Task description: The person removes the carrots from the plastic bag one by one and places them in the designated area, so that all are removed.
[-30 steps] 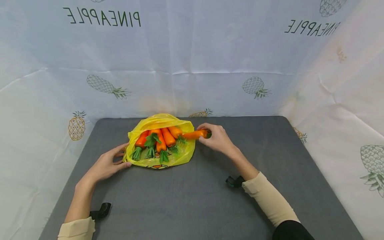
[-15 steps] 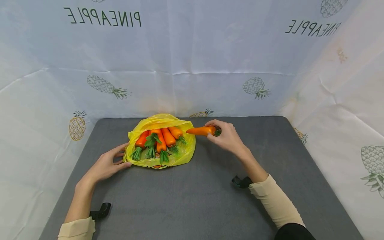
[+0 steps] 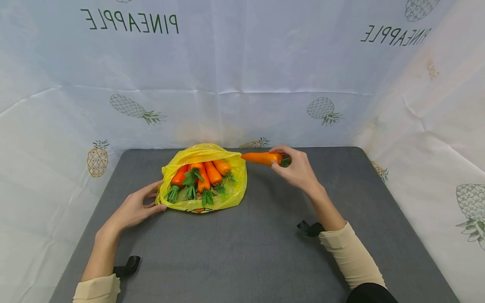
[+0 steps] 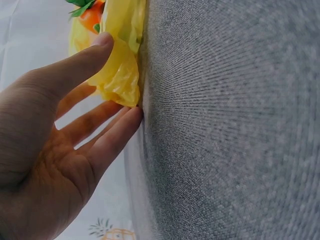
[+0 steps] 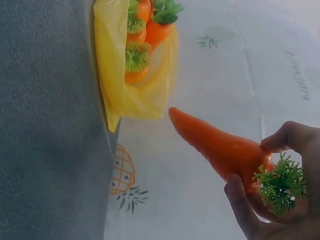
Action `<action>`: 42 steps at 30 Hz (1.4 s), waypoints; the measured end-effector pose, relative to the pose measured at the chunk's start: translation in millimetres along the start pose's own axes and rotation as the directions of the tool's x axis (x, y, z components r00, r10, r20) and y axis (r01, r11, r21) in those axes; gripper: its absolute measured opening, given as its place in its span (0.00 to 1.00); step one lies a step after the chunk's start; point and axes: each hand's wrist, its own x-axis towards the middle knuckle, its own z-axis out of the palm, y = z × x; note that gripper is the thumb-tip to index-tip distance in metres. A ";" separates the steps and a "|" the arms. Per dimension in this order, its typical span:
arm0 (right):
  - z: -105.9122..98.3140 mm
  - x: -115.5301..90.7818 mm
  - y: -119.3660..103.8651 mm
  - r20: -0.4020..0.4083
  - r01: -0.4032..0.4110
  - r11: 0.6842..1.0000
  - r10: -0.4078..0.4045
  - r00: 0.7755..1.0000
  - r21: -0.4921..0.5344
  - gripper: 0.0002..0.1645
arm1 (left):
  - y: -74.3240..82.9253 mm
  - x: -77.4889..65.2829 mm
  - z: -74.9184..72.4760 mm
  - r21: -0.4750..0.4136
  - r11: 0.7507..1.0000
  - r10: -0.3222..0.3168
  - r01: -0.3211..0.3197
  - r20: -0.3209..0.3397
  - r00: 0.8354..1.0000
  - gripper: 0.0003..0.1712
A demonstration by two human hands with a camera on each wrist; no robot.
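A yellow plastic bag (image 3: pixel 238 198) lies on its side on the grey table, its mouth facing me. Several orange carrots (image 3: pixel 214 173) with green tops are inside it. My left hand (image 3: pixel 132 206) touches the bag's left end with fairly straight fingers, thumb toward the front. The left wrist view shows its fingertips against the crumpled yellow plastic (image 4: pixel 120 75). Off the bag's right side, my right hand (image 3: pixel 297 168) holds a single carrot (image 3: pixel 263 158) by its thick leafy end. That carrot's tip points left, close to the bag's rim; the right wrist view shows its feathery green top (image 5: pixel 281 185).
The grey table (image 3: pixel 227 256) reaches back to a pale cloth backdrop (image 3: pixel 265 63) printed with pineapples. Black wrist devices (image 3: pixel 129 266) are worn on both forearms. Cloth also hangs along both sides of the table.
My right hand has drawn the carrot out of the bag, moving it to the right and slightly back. The left hand and the bag stay where they were.
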 end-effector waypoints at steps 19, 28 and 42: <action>2.5 2.4 45.1 -0.129 -0.112 0.993 0.115 0.985 0.030 0.19 | 0.6 0.3 -1.1 0.004 1.000 0.004 -0.004 0.011 1.000 0.51; 11.7 5.2 63.6 -0.126 -0.155 0.988 0.155 0.980 0.013 0.20 | -0.1 0.6 -0.8 0.008 1.000 -0.003 0.003 0.008 1.000 0.51; 31.2 12.2 81.1 -0.101 -0.200 0.980 0.198 0.975 -0.007 0.19 | -0.9 0.9 -0.3 0.006 1.000 -0.002 0.002 0.012 1.000 0.51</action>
